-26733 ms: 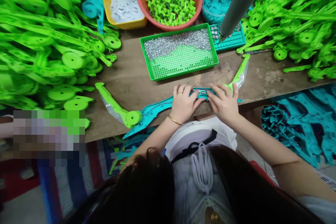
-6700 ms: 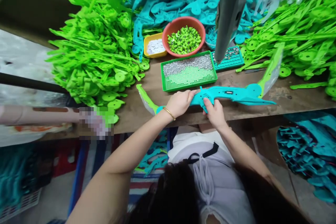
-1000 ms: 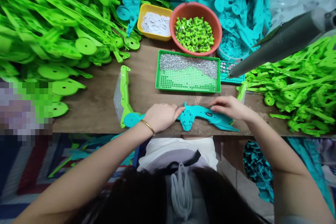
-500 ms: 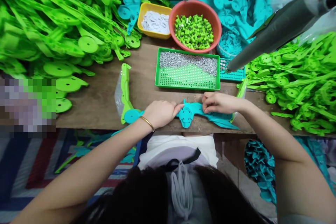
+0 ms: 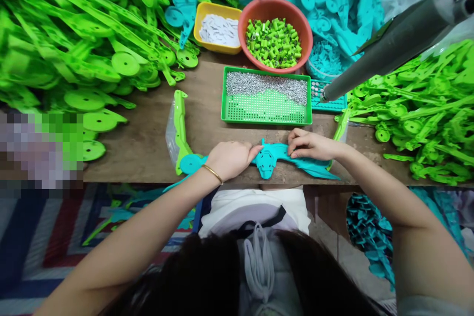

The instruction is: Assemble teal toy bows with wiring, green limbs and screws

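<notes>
A bow-shaped plastic toy [image 5: 266, 162] lies along the table's front edge. Its turquoise middle has a raised animal-like head, and a lime-green curved arm [image 5: 180, 123] rises at each end. My left hand [image 5: 232, 158] is closed over the turquoise part just left of the head, thumb pointing to it. My right hand [image 5: 309, 146] has its fingers curled at the upper edge of the turquoise wing, right of the head. Its fingertips touch or nearly touch the plastic; anything small between them is hidden.
Beyond my hands stands a green tray [image 5: 266, 119] of small metal screws. Behind it are a red bowl [image 5: 308, 34] of green pieces and a yellow tub [image 5: 198, 22] of white pieces. A grey tool [image 5: 385, 49] hangs at right. Green parts [image 5: 92, 34] are heaped on both sides.
The fingers of my right hand have loosened a little at the wing. My left hand keeps its hold. The whole view has shifted slightly.
</notes>
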`<state>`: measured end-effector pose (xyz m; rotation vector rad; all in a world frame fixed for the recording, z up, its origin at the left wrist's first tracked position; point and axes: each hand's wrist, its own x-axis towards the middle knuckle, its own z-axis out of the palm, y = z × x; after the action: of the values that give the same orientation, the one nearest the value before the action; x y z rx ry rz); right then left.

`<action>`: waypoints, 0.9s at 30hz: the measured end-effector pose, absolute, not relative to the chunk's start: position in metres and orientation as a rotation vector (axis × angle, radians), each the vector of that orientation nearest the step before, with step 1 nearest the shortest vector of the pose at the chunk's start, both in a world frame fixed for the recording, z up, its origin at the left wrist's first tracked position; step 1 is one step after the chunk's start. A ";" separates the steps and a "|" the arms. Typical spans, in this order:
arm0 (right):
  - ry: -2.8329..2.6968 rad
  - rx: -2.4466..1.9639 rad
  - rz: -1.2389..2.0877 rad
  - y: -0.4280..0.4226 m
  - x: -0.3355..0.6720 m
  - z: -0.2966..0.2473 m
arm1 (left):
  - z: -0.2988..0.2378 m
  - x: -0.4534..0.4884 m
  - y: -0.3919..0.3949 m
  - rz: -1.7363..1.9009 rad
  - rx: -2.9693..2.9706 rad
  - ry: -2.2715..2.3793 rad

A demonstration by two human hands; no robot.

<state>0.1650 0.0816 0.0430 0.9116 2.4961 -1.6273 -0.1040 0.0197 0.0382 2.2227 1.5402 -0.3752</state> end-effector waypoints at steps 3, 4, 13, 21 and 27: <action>2.394 1.157 -1.670 0.073 0.168 0.040 | 0.037 -0.104 0.019 -0.362 2.222 1.544; 2.339 1.210 -1.669 0.072 0.168 0.040 | 0.036 -0.104 0.018 -0.355 2.221 1.545; 2.149 1.280 -1.517 0.081 0.150 0.053 | 0.035 -0.103 0.013 -0.346 2.273 1.546; 2.585 1.266 -1.222 0.055 0.130 0.043 | 0.035 -0.099 0.016 -0.376 2.252 1.573; 2.667 1.413 -1.077 0.046 0.127 0.033 | 0.034 -0.093 0.012 -0.333 2.262 1.598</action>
<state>0.1268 0.0465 0.0331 1.4130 2.6673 -1.0774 -0.0934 0.0124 0.0342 2.2620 1.5976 -0.3328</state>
